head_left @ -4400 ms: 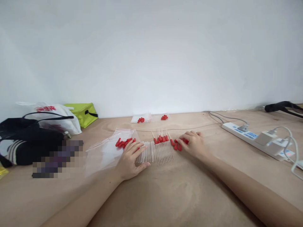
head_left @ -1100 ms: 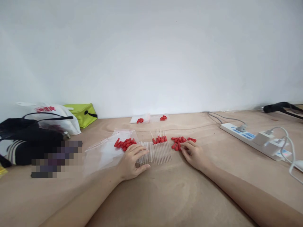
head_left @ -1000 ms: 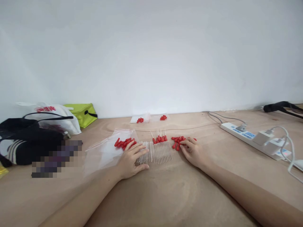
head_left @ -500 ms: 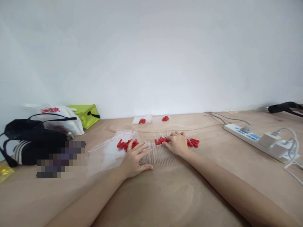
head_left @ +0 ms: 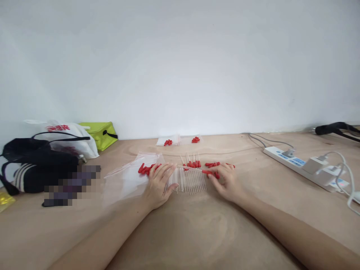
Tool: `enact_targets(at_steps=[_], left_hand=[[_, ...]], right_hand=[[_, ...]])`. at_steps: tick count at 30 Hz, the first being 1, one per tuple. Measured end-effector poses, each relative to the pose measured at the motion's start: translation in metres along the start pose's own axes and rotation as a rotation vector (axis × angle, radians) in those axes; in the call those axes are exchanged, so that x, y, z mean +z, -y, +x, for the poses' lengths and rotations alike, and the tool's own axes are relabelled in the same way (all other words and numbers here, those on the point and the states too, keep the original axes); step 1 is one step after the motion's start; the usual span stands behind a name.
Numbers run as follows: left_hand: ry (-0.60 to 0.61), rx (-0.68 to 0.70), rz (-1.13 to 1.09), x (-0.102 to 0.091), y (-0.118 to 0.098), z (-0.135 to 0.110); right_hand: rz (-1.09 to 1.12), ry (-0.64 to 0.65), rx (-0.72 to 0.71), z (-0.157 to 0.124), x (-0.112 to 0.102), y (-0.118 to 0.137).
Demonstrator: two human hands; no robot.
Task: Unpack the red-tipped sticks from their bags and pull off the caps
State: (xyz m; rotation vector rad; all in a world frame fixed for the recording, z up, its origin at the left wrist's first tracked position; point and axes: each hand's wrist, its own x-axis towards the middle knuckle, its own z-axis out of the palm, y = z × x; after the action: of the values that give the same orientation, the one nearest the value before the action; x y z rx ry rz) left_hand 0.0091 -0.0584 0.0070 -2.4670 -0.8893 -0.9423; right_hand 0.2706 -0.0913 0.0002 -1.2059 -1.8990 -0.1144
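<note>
A row of clear thin tubes [head_left: 189, 182] lies on the wooden table [head_left: 197, 232], several of them with red caps at their far ends. My left hand [head_left: 158, 184] rests flat on the row's left end, fingers spread, beside a clear plastic bag [head_left: 123, 182] with loose red caps [head_left: 145, 169] on it. My right hand [head_left: 226, 182] is pinched on one clear tube with a red cap [head_left: 207, 172], held crosswise over the row. More loose red caps [head_left: 213, 164] lie just beyond that hand.
Two small bags with red caps [head_left: 168, 142] lie by the wall. A black bag [head_left: 36, 165], a white bag [head_left: 71, 139] and a green pouch [head_left: 99, 132] sit at the left. A white power strip [head_left: 298, 162] with plugs and cables lies at the right.
My right hand reached left onto the capped tubes, then drew back right with one tube pinched in it. My left hand stayed on the row, shifting slightly.
</note>
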Motion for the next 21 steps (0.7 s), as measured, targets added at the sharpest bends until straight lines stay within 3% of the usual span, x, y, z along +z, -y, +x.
enact_targets(at_steps=[3, 8, 21], left_hand=[[-0.033, 0.048, -0.011, -0.002, -0.013, 0.001], [-0.050, 0.131, -0.024, -0.001, -0.032, 0.001], [-0.051, 0.160, -0.021, -0.002, -0.043, 0.006]], right_hand=[[0.004, 0.065, -0.126, -0.013, 0.000, 0.013], [0.058, 0.105, -0.212, -0.015, 0.008, 0.034], [-0.049, 0.012, -0.336, -0.013, 0.024, 0.034]])
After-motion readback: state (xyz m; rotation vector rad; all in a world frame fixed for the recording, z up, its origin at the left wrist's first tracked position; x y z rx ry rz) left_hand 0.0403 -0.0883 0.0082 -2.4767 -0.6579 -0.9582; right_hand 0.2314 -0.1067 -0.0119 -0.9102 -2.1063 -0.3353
